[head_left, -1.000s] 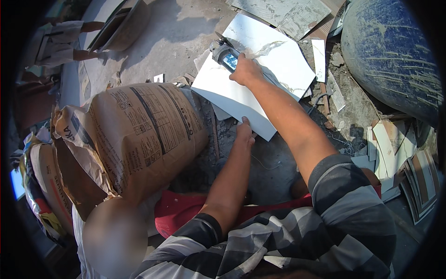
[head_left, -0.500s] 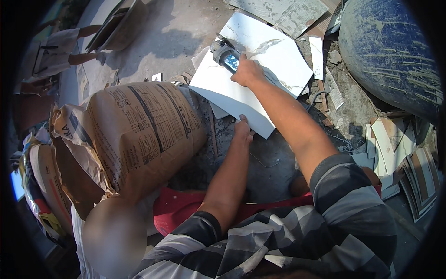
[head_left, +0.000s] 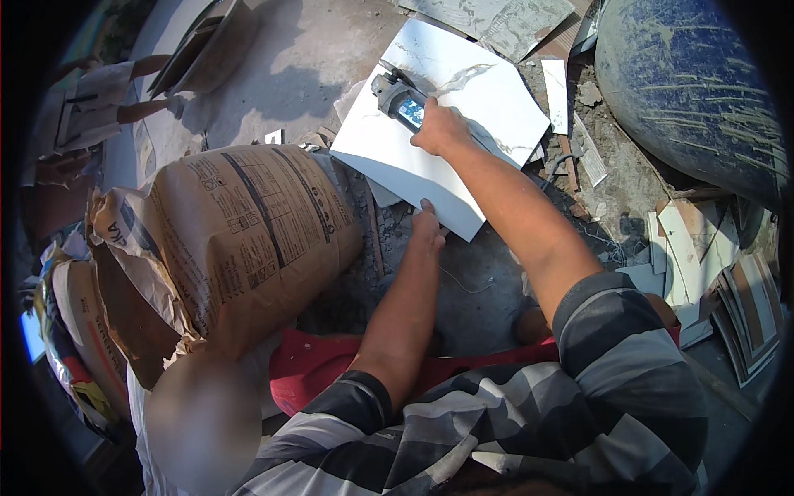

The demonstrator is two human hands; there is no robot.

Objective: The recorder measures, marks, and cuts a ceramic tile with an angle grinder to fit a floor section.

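A white marble-look tile point(head_left: 488, 99) with grey veins is held out in front of me, one corner cut at a slant. My left hand point(head_left: 427, 225) grips its near edge, thumb on top and fingers underneath, mostly hidden. Above the tile's middle, my right hand point(head_left: 441, 128) is wrapped round the body of an angle grinder point(head_left: 400, 101), grey at the head with a blue label. The grinder's head lies over the tile's far left part. Whether its disc touches the surface I cannot tell.
To the left stands a big open brown paper sack point(head_left: 256, 215). A scratched blue drum point(head_left: 691, 91) rises at the far right. Tile offcuts point(head_left: 682, 248) and rubble lie on the right. Another person point(head_left: 91, 103) is at the far left, near a tub point(head_left: 217, 50) holding boards.
The whole view has shifted slightly, so the tile and surroundings sit a little farther left and up. Both hands keep their holds on the tile and the grinder.
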